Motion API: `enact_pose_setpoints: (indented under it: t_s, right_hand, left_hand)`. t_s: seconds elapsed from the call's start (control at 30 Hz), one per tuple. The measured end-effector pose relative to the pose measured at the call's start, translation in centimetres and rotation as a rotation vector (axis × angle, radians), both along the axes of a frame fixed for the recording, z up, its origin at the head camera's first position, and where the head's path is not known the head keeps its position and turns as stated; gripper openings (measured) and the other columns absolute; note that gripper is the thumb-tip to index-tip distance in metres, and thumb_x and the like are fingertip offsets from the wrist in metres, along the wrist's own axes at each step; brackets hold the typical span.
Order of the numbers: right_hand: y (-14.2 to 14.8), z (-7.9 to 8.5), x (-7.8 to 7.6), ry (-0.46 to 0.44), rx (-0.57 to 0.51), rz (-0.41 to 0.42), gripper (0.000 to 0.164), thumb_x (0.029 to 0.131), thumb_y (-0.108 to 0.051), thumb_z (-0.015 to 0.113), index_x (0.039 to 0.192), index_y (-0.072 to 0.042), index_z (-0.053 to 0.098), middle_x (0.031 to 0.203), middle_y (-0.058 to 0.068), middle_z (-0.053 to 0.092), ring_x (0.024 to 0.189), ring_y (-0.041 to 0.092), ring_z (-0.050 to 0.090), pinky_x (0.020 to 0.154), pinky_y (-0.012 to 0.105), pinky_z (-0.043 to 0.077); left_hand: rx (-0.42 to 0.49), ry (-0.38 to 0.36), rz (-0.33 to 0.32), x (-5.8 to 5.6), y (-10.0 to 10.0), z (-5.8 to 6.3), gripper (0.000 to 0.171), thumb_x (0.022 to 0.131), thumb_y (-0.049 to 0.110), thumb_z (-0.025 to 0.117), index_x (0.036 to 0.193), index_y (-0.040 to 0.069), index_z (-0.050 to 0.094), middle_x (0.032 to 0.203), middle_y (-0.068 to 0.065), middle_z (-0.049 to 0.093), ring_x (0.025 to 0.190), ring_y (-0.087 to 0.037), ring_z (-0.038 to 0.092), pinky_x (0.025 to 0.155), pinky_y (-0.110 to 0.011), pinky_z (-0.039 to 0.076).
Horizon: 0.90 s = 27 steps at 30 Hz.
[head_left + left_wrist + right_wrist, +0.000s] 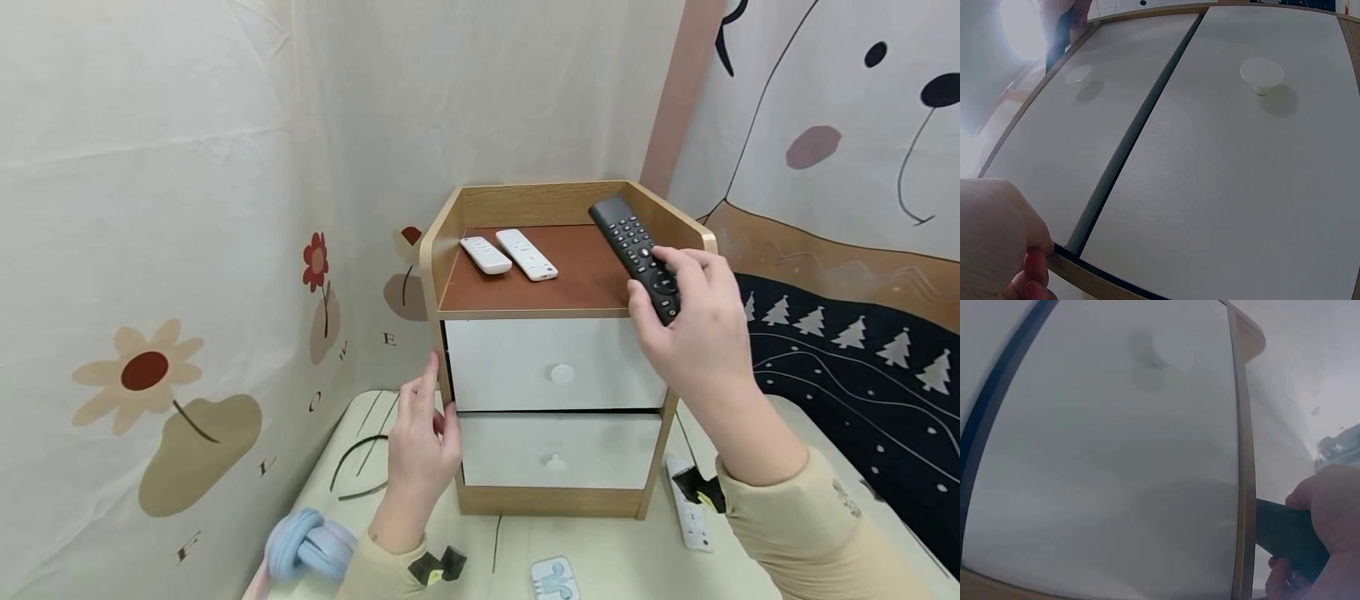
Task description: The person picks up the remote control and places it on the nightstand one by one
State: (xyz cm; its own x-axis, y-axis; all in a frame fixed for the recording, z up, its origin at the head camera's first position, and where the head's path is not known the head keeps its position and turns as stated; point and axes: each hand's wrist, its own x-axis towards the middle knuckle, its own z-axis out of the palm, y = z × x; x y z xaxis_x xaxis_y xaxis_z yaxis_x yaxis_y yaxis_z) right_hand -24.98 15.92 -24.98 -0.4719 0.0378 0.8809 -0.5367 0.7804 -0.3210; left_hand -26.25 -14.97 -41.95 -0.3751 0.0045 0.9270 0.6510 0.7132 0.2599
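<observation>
Held item: black remote control (634, 250), pinched near its lower end by the right hand (693, 321), between thumb and fingers.
Remote attitude: tilted, upper end directed up and to the left in the head view, keypad facing the head camera.
Remote position: in front of or over the right part of the brown shelf (577, 250); above, to the right of and well apart from the left hand (420, 437).
Shelf contact: cannot tell from the hazy right wrist view; possibly held clear of the surface.
Right hand position: near the upper right front corner of the cabinet (551, 500), wrist below and to the right of the remote.
Left hand position: resting against the left side panel (442, 242), at drawer height; index finger straight and directed upward, thumb at the front edge.
Short white remote (486, 255): lying on the left part of the shelf.
Long white remote (527, 255): lying just beside the short one, to its right; between both hands in left-to-right order.
Upper drawer (510, 367): white front, round knob (562, 373), located directly under the shelf.
Lower drawer (502, 450): white front, similar knob, separated from the upper drawer by a dark gap.
Floor of work area: pale mat (615, 558), carrying the cabinet, with a power strip (692, 521) to the right, an earphone case (555, 577) in front and a blue knotted cushion (292, 542) to the left.
</observation>
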Motion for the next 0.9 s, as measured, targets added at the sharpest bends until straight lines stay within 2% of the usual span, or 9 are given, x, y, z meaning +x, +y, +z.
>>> enact_pose_setpoints:
  t_s: [0.23,0.43,0.9]
  right_hand:
    - [-1.0,0.3,0.0,-0.074,0.106,-0.045,0.044,0.101,-0.019,0.072,0.138,0.004,0.068,0.131,0.033,0.062,0.119,0.050,0.059,0.092,0.064,0.052]
    - [-1.6,0.9,-0.2,-0.136,0.150,-0.050,0.044,0.102,-0.021,0.069,0.138,0.004,0.068,0.130,0.033,0.063,0.116,0.051,0.059,0.092,0.065,0.051]
    - [-2.5,2.9,-0.2,-0.382,0.244,-0.093,0.046,0.107,-0.025,0.061,0.140,0.005,0.066,0.134,0.037,0.062,0.124,0.055,0.056,0.107,0.066,0.049]
  left_hand:
    - [0.000,0.009,-0.004,0.0,0.1,0.1,0.085,0.087,-0.017,0.070,0.166,0.003,0.044,0.117,-0.024,0.062,0.059,-0.010,0.051,0.053,-0.015,0.044]
    - [-0.001,0.002,0.003,0.1,0.1,0.1,0.085,0.087,-0.017,0.070,0.166,0.003,0.043,0.118,-0.023,0.062,0.059,-0.010,0.051,0.053,-0.015,0.044]
    - [-0.004,0.013,0.011,0.3,0.2,0.5,0.086,0.087,-0.018,0.070,0.166,0.002,0.043,0.116,-0.024,0.061,0.059,-0.011,0.052,0.052,-0.016,0.045]
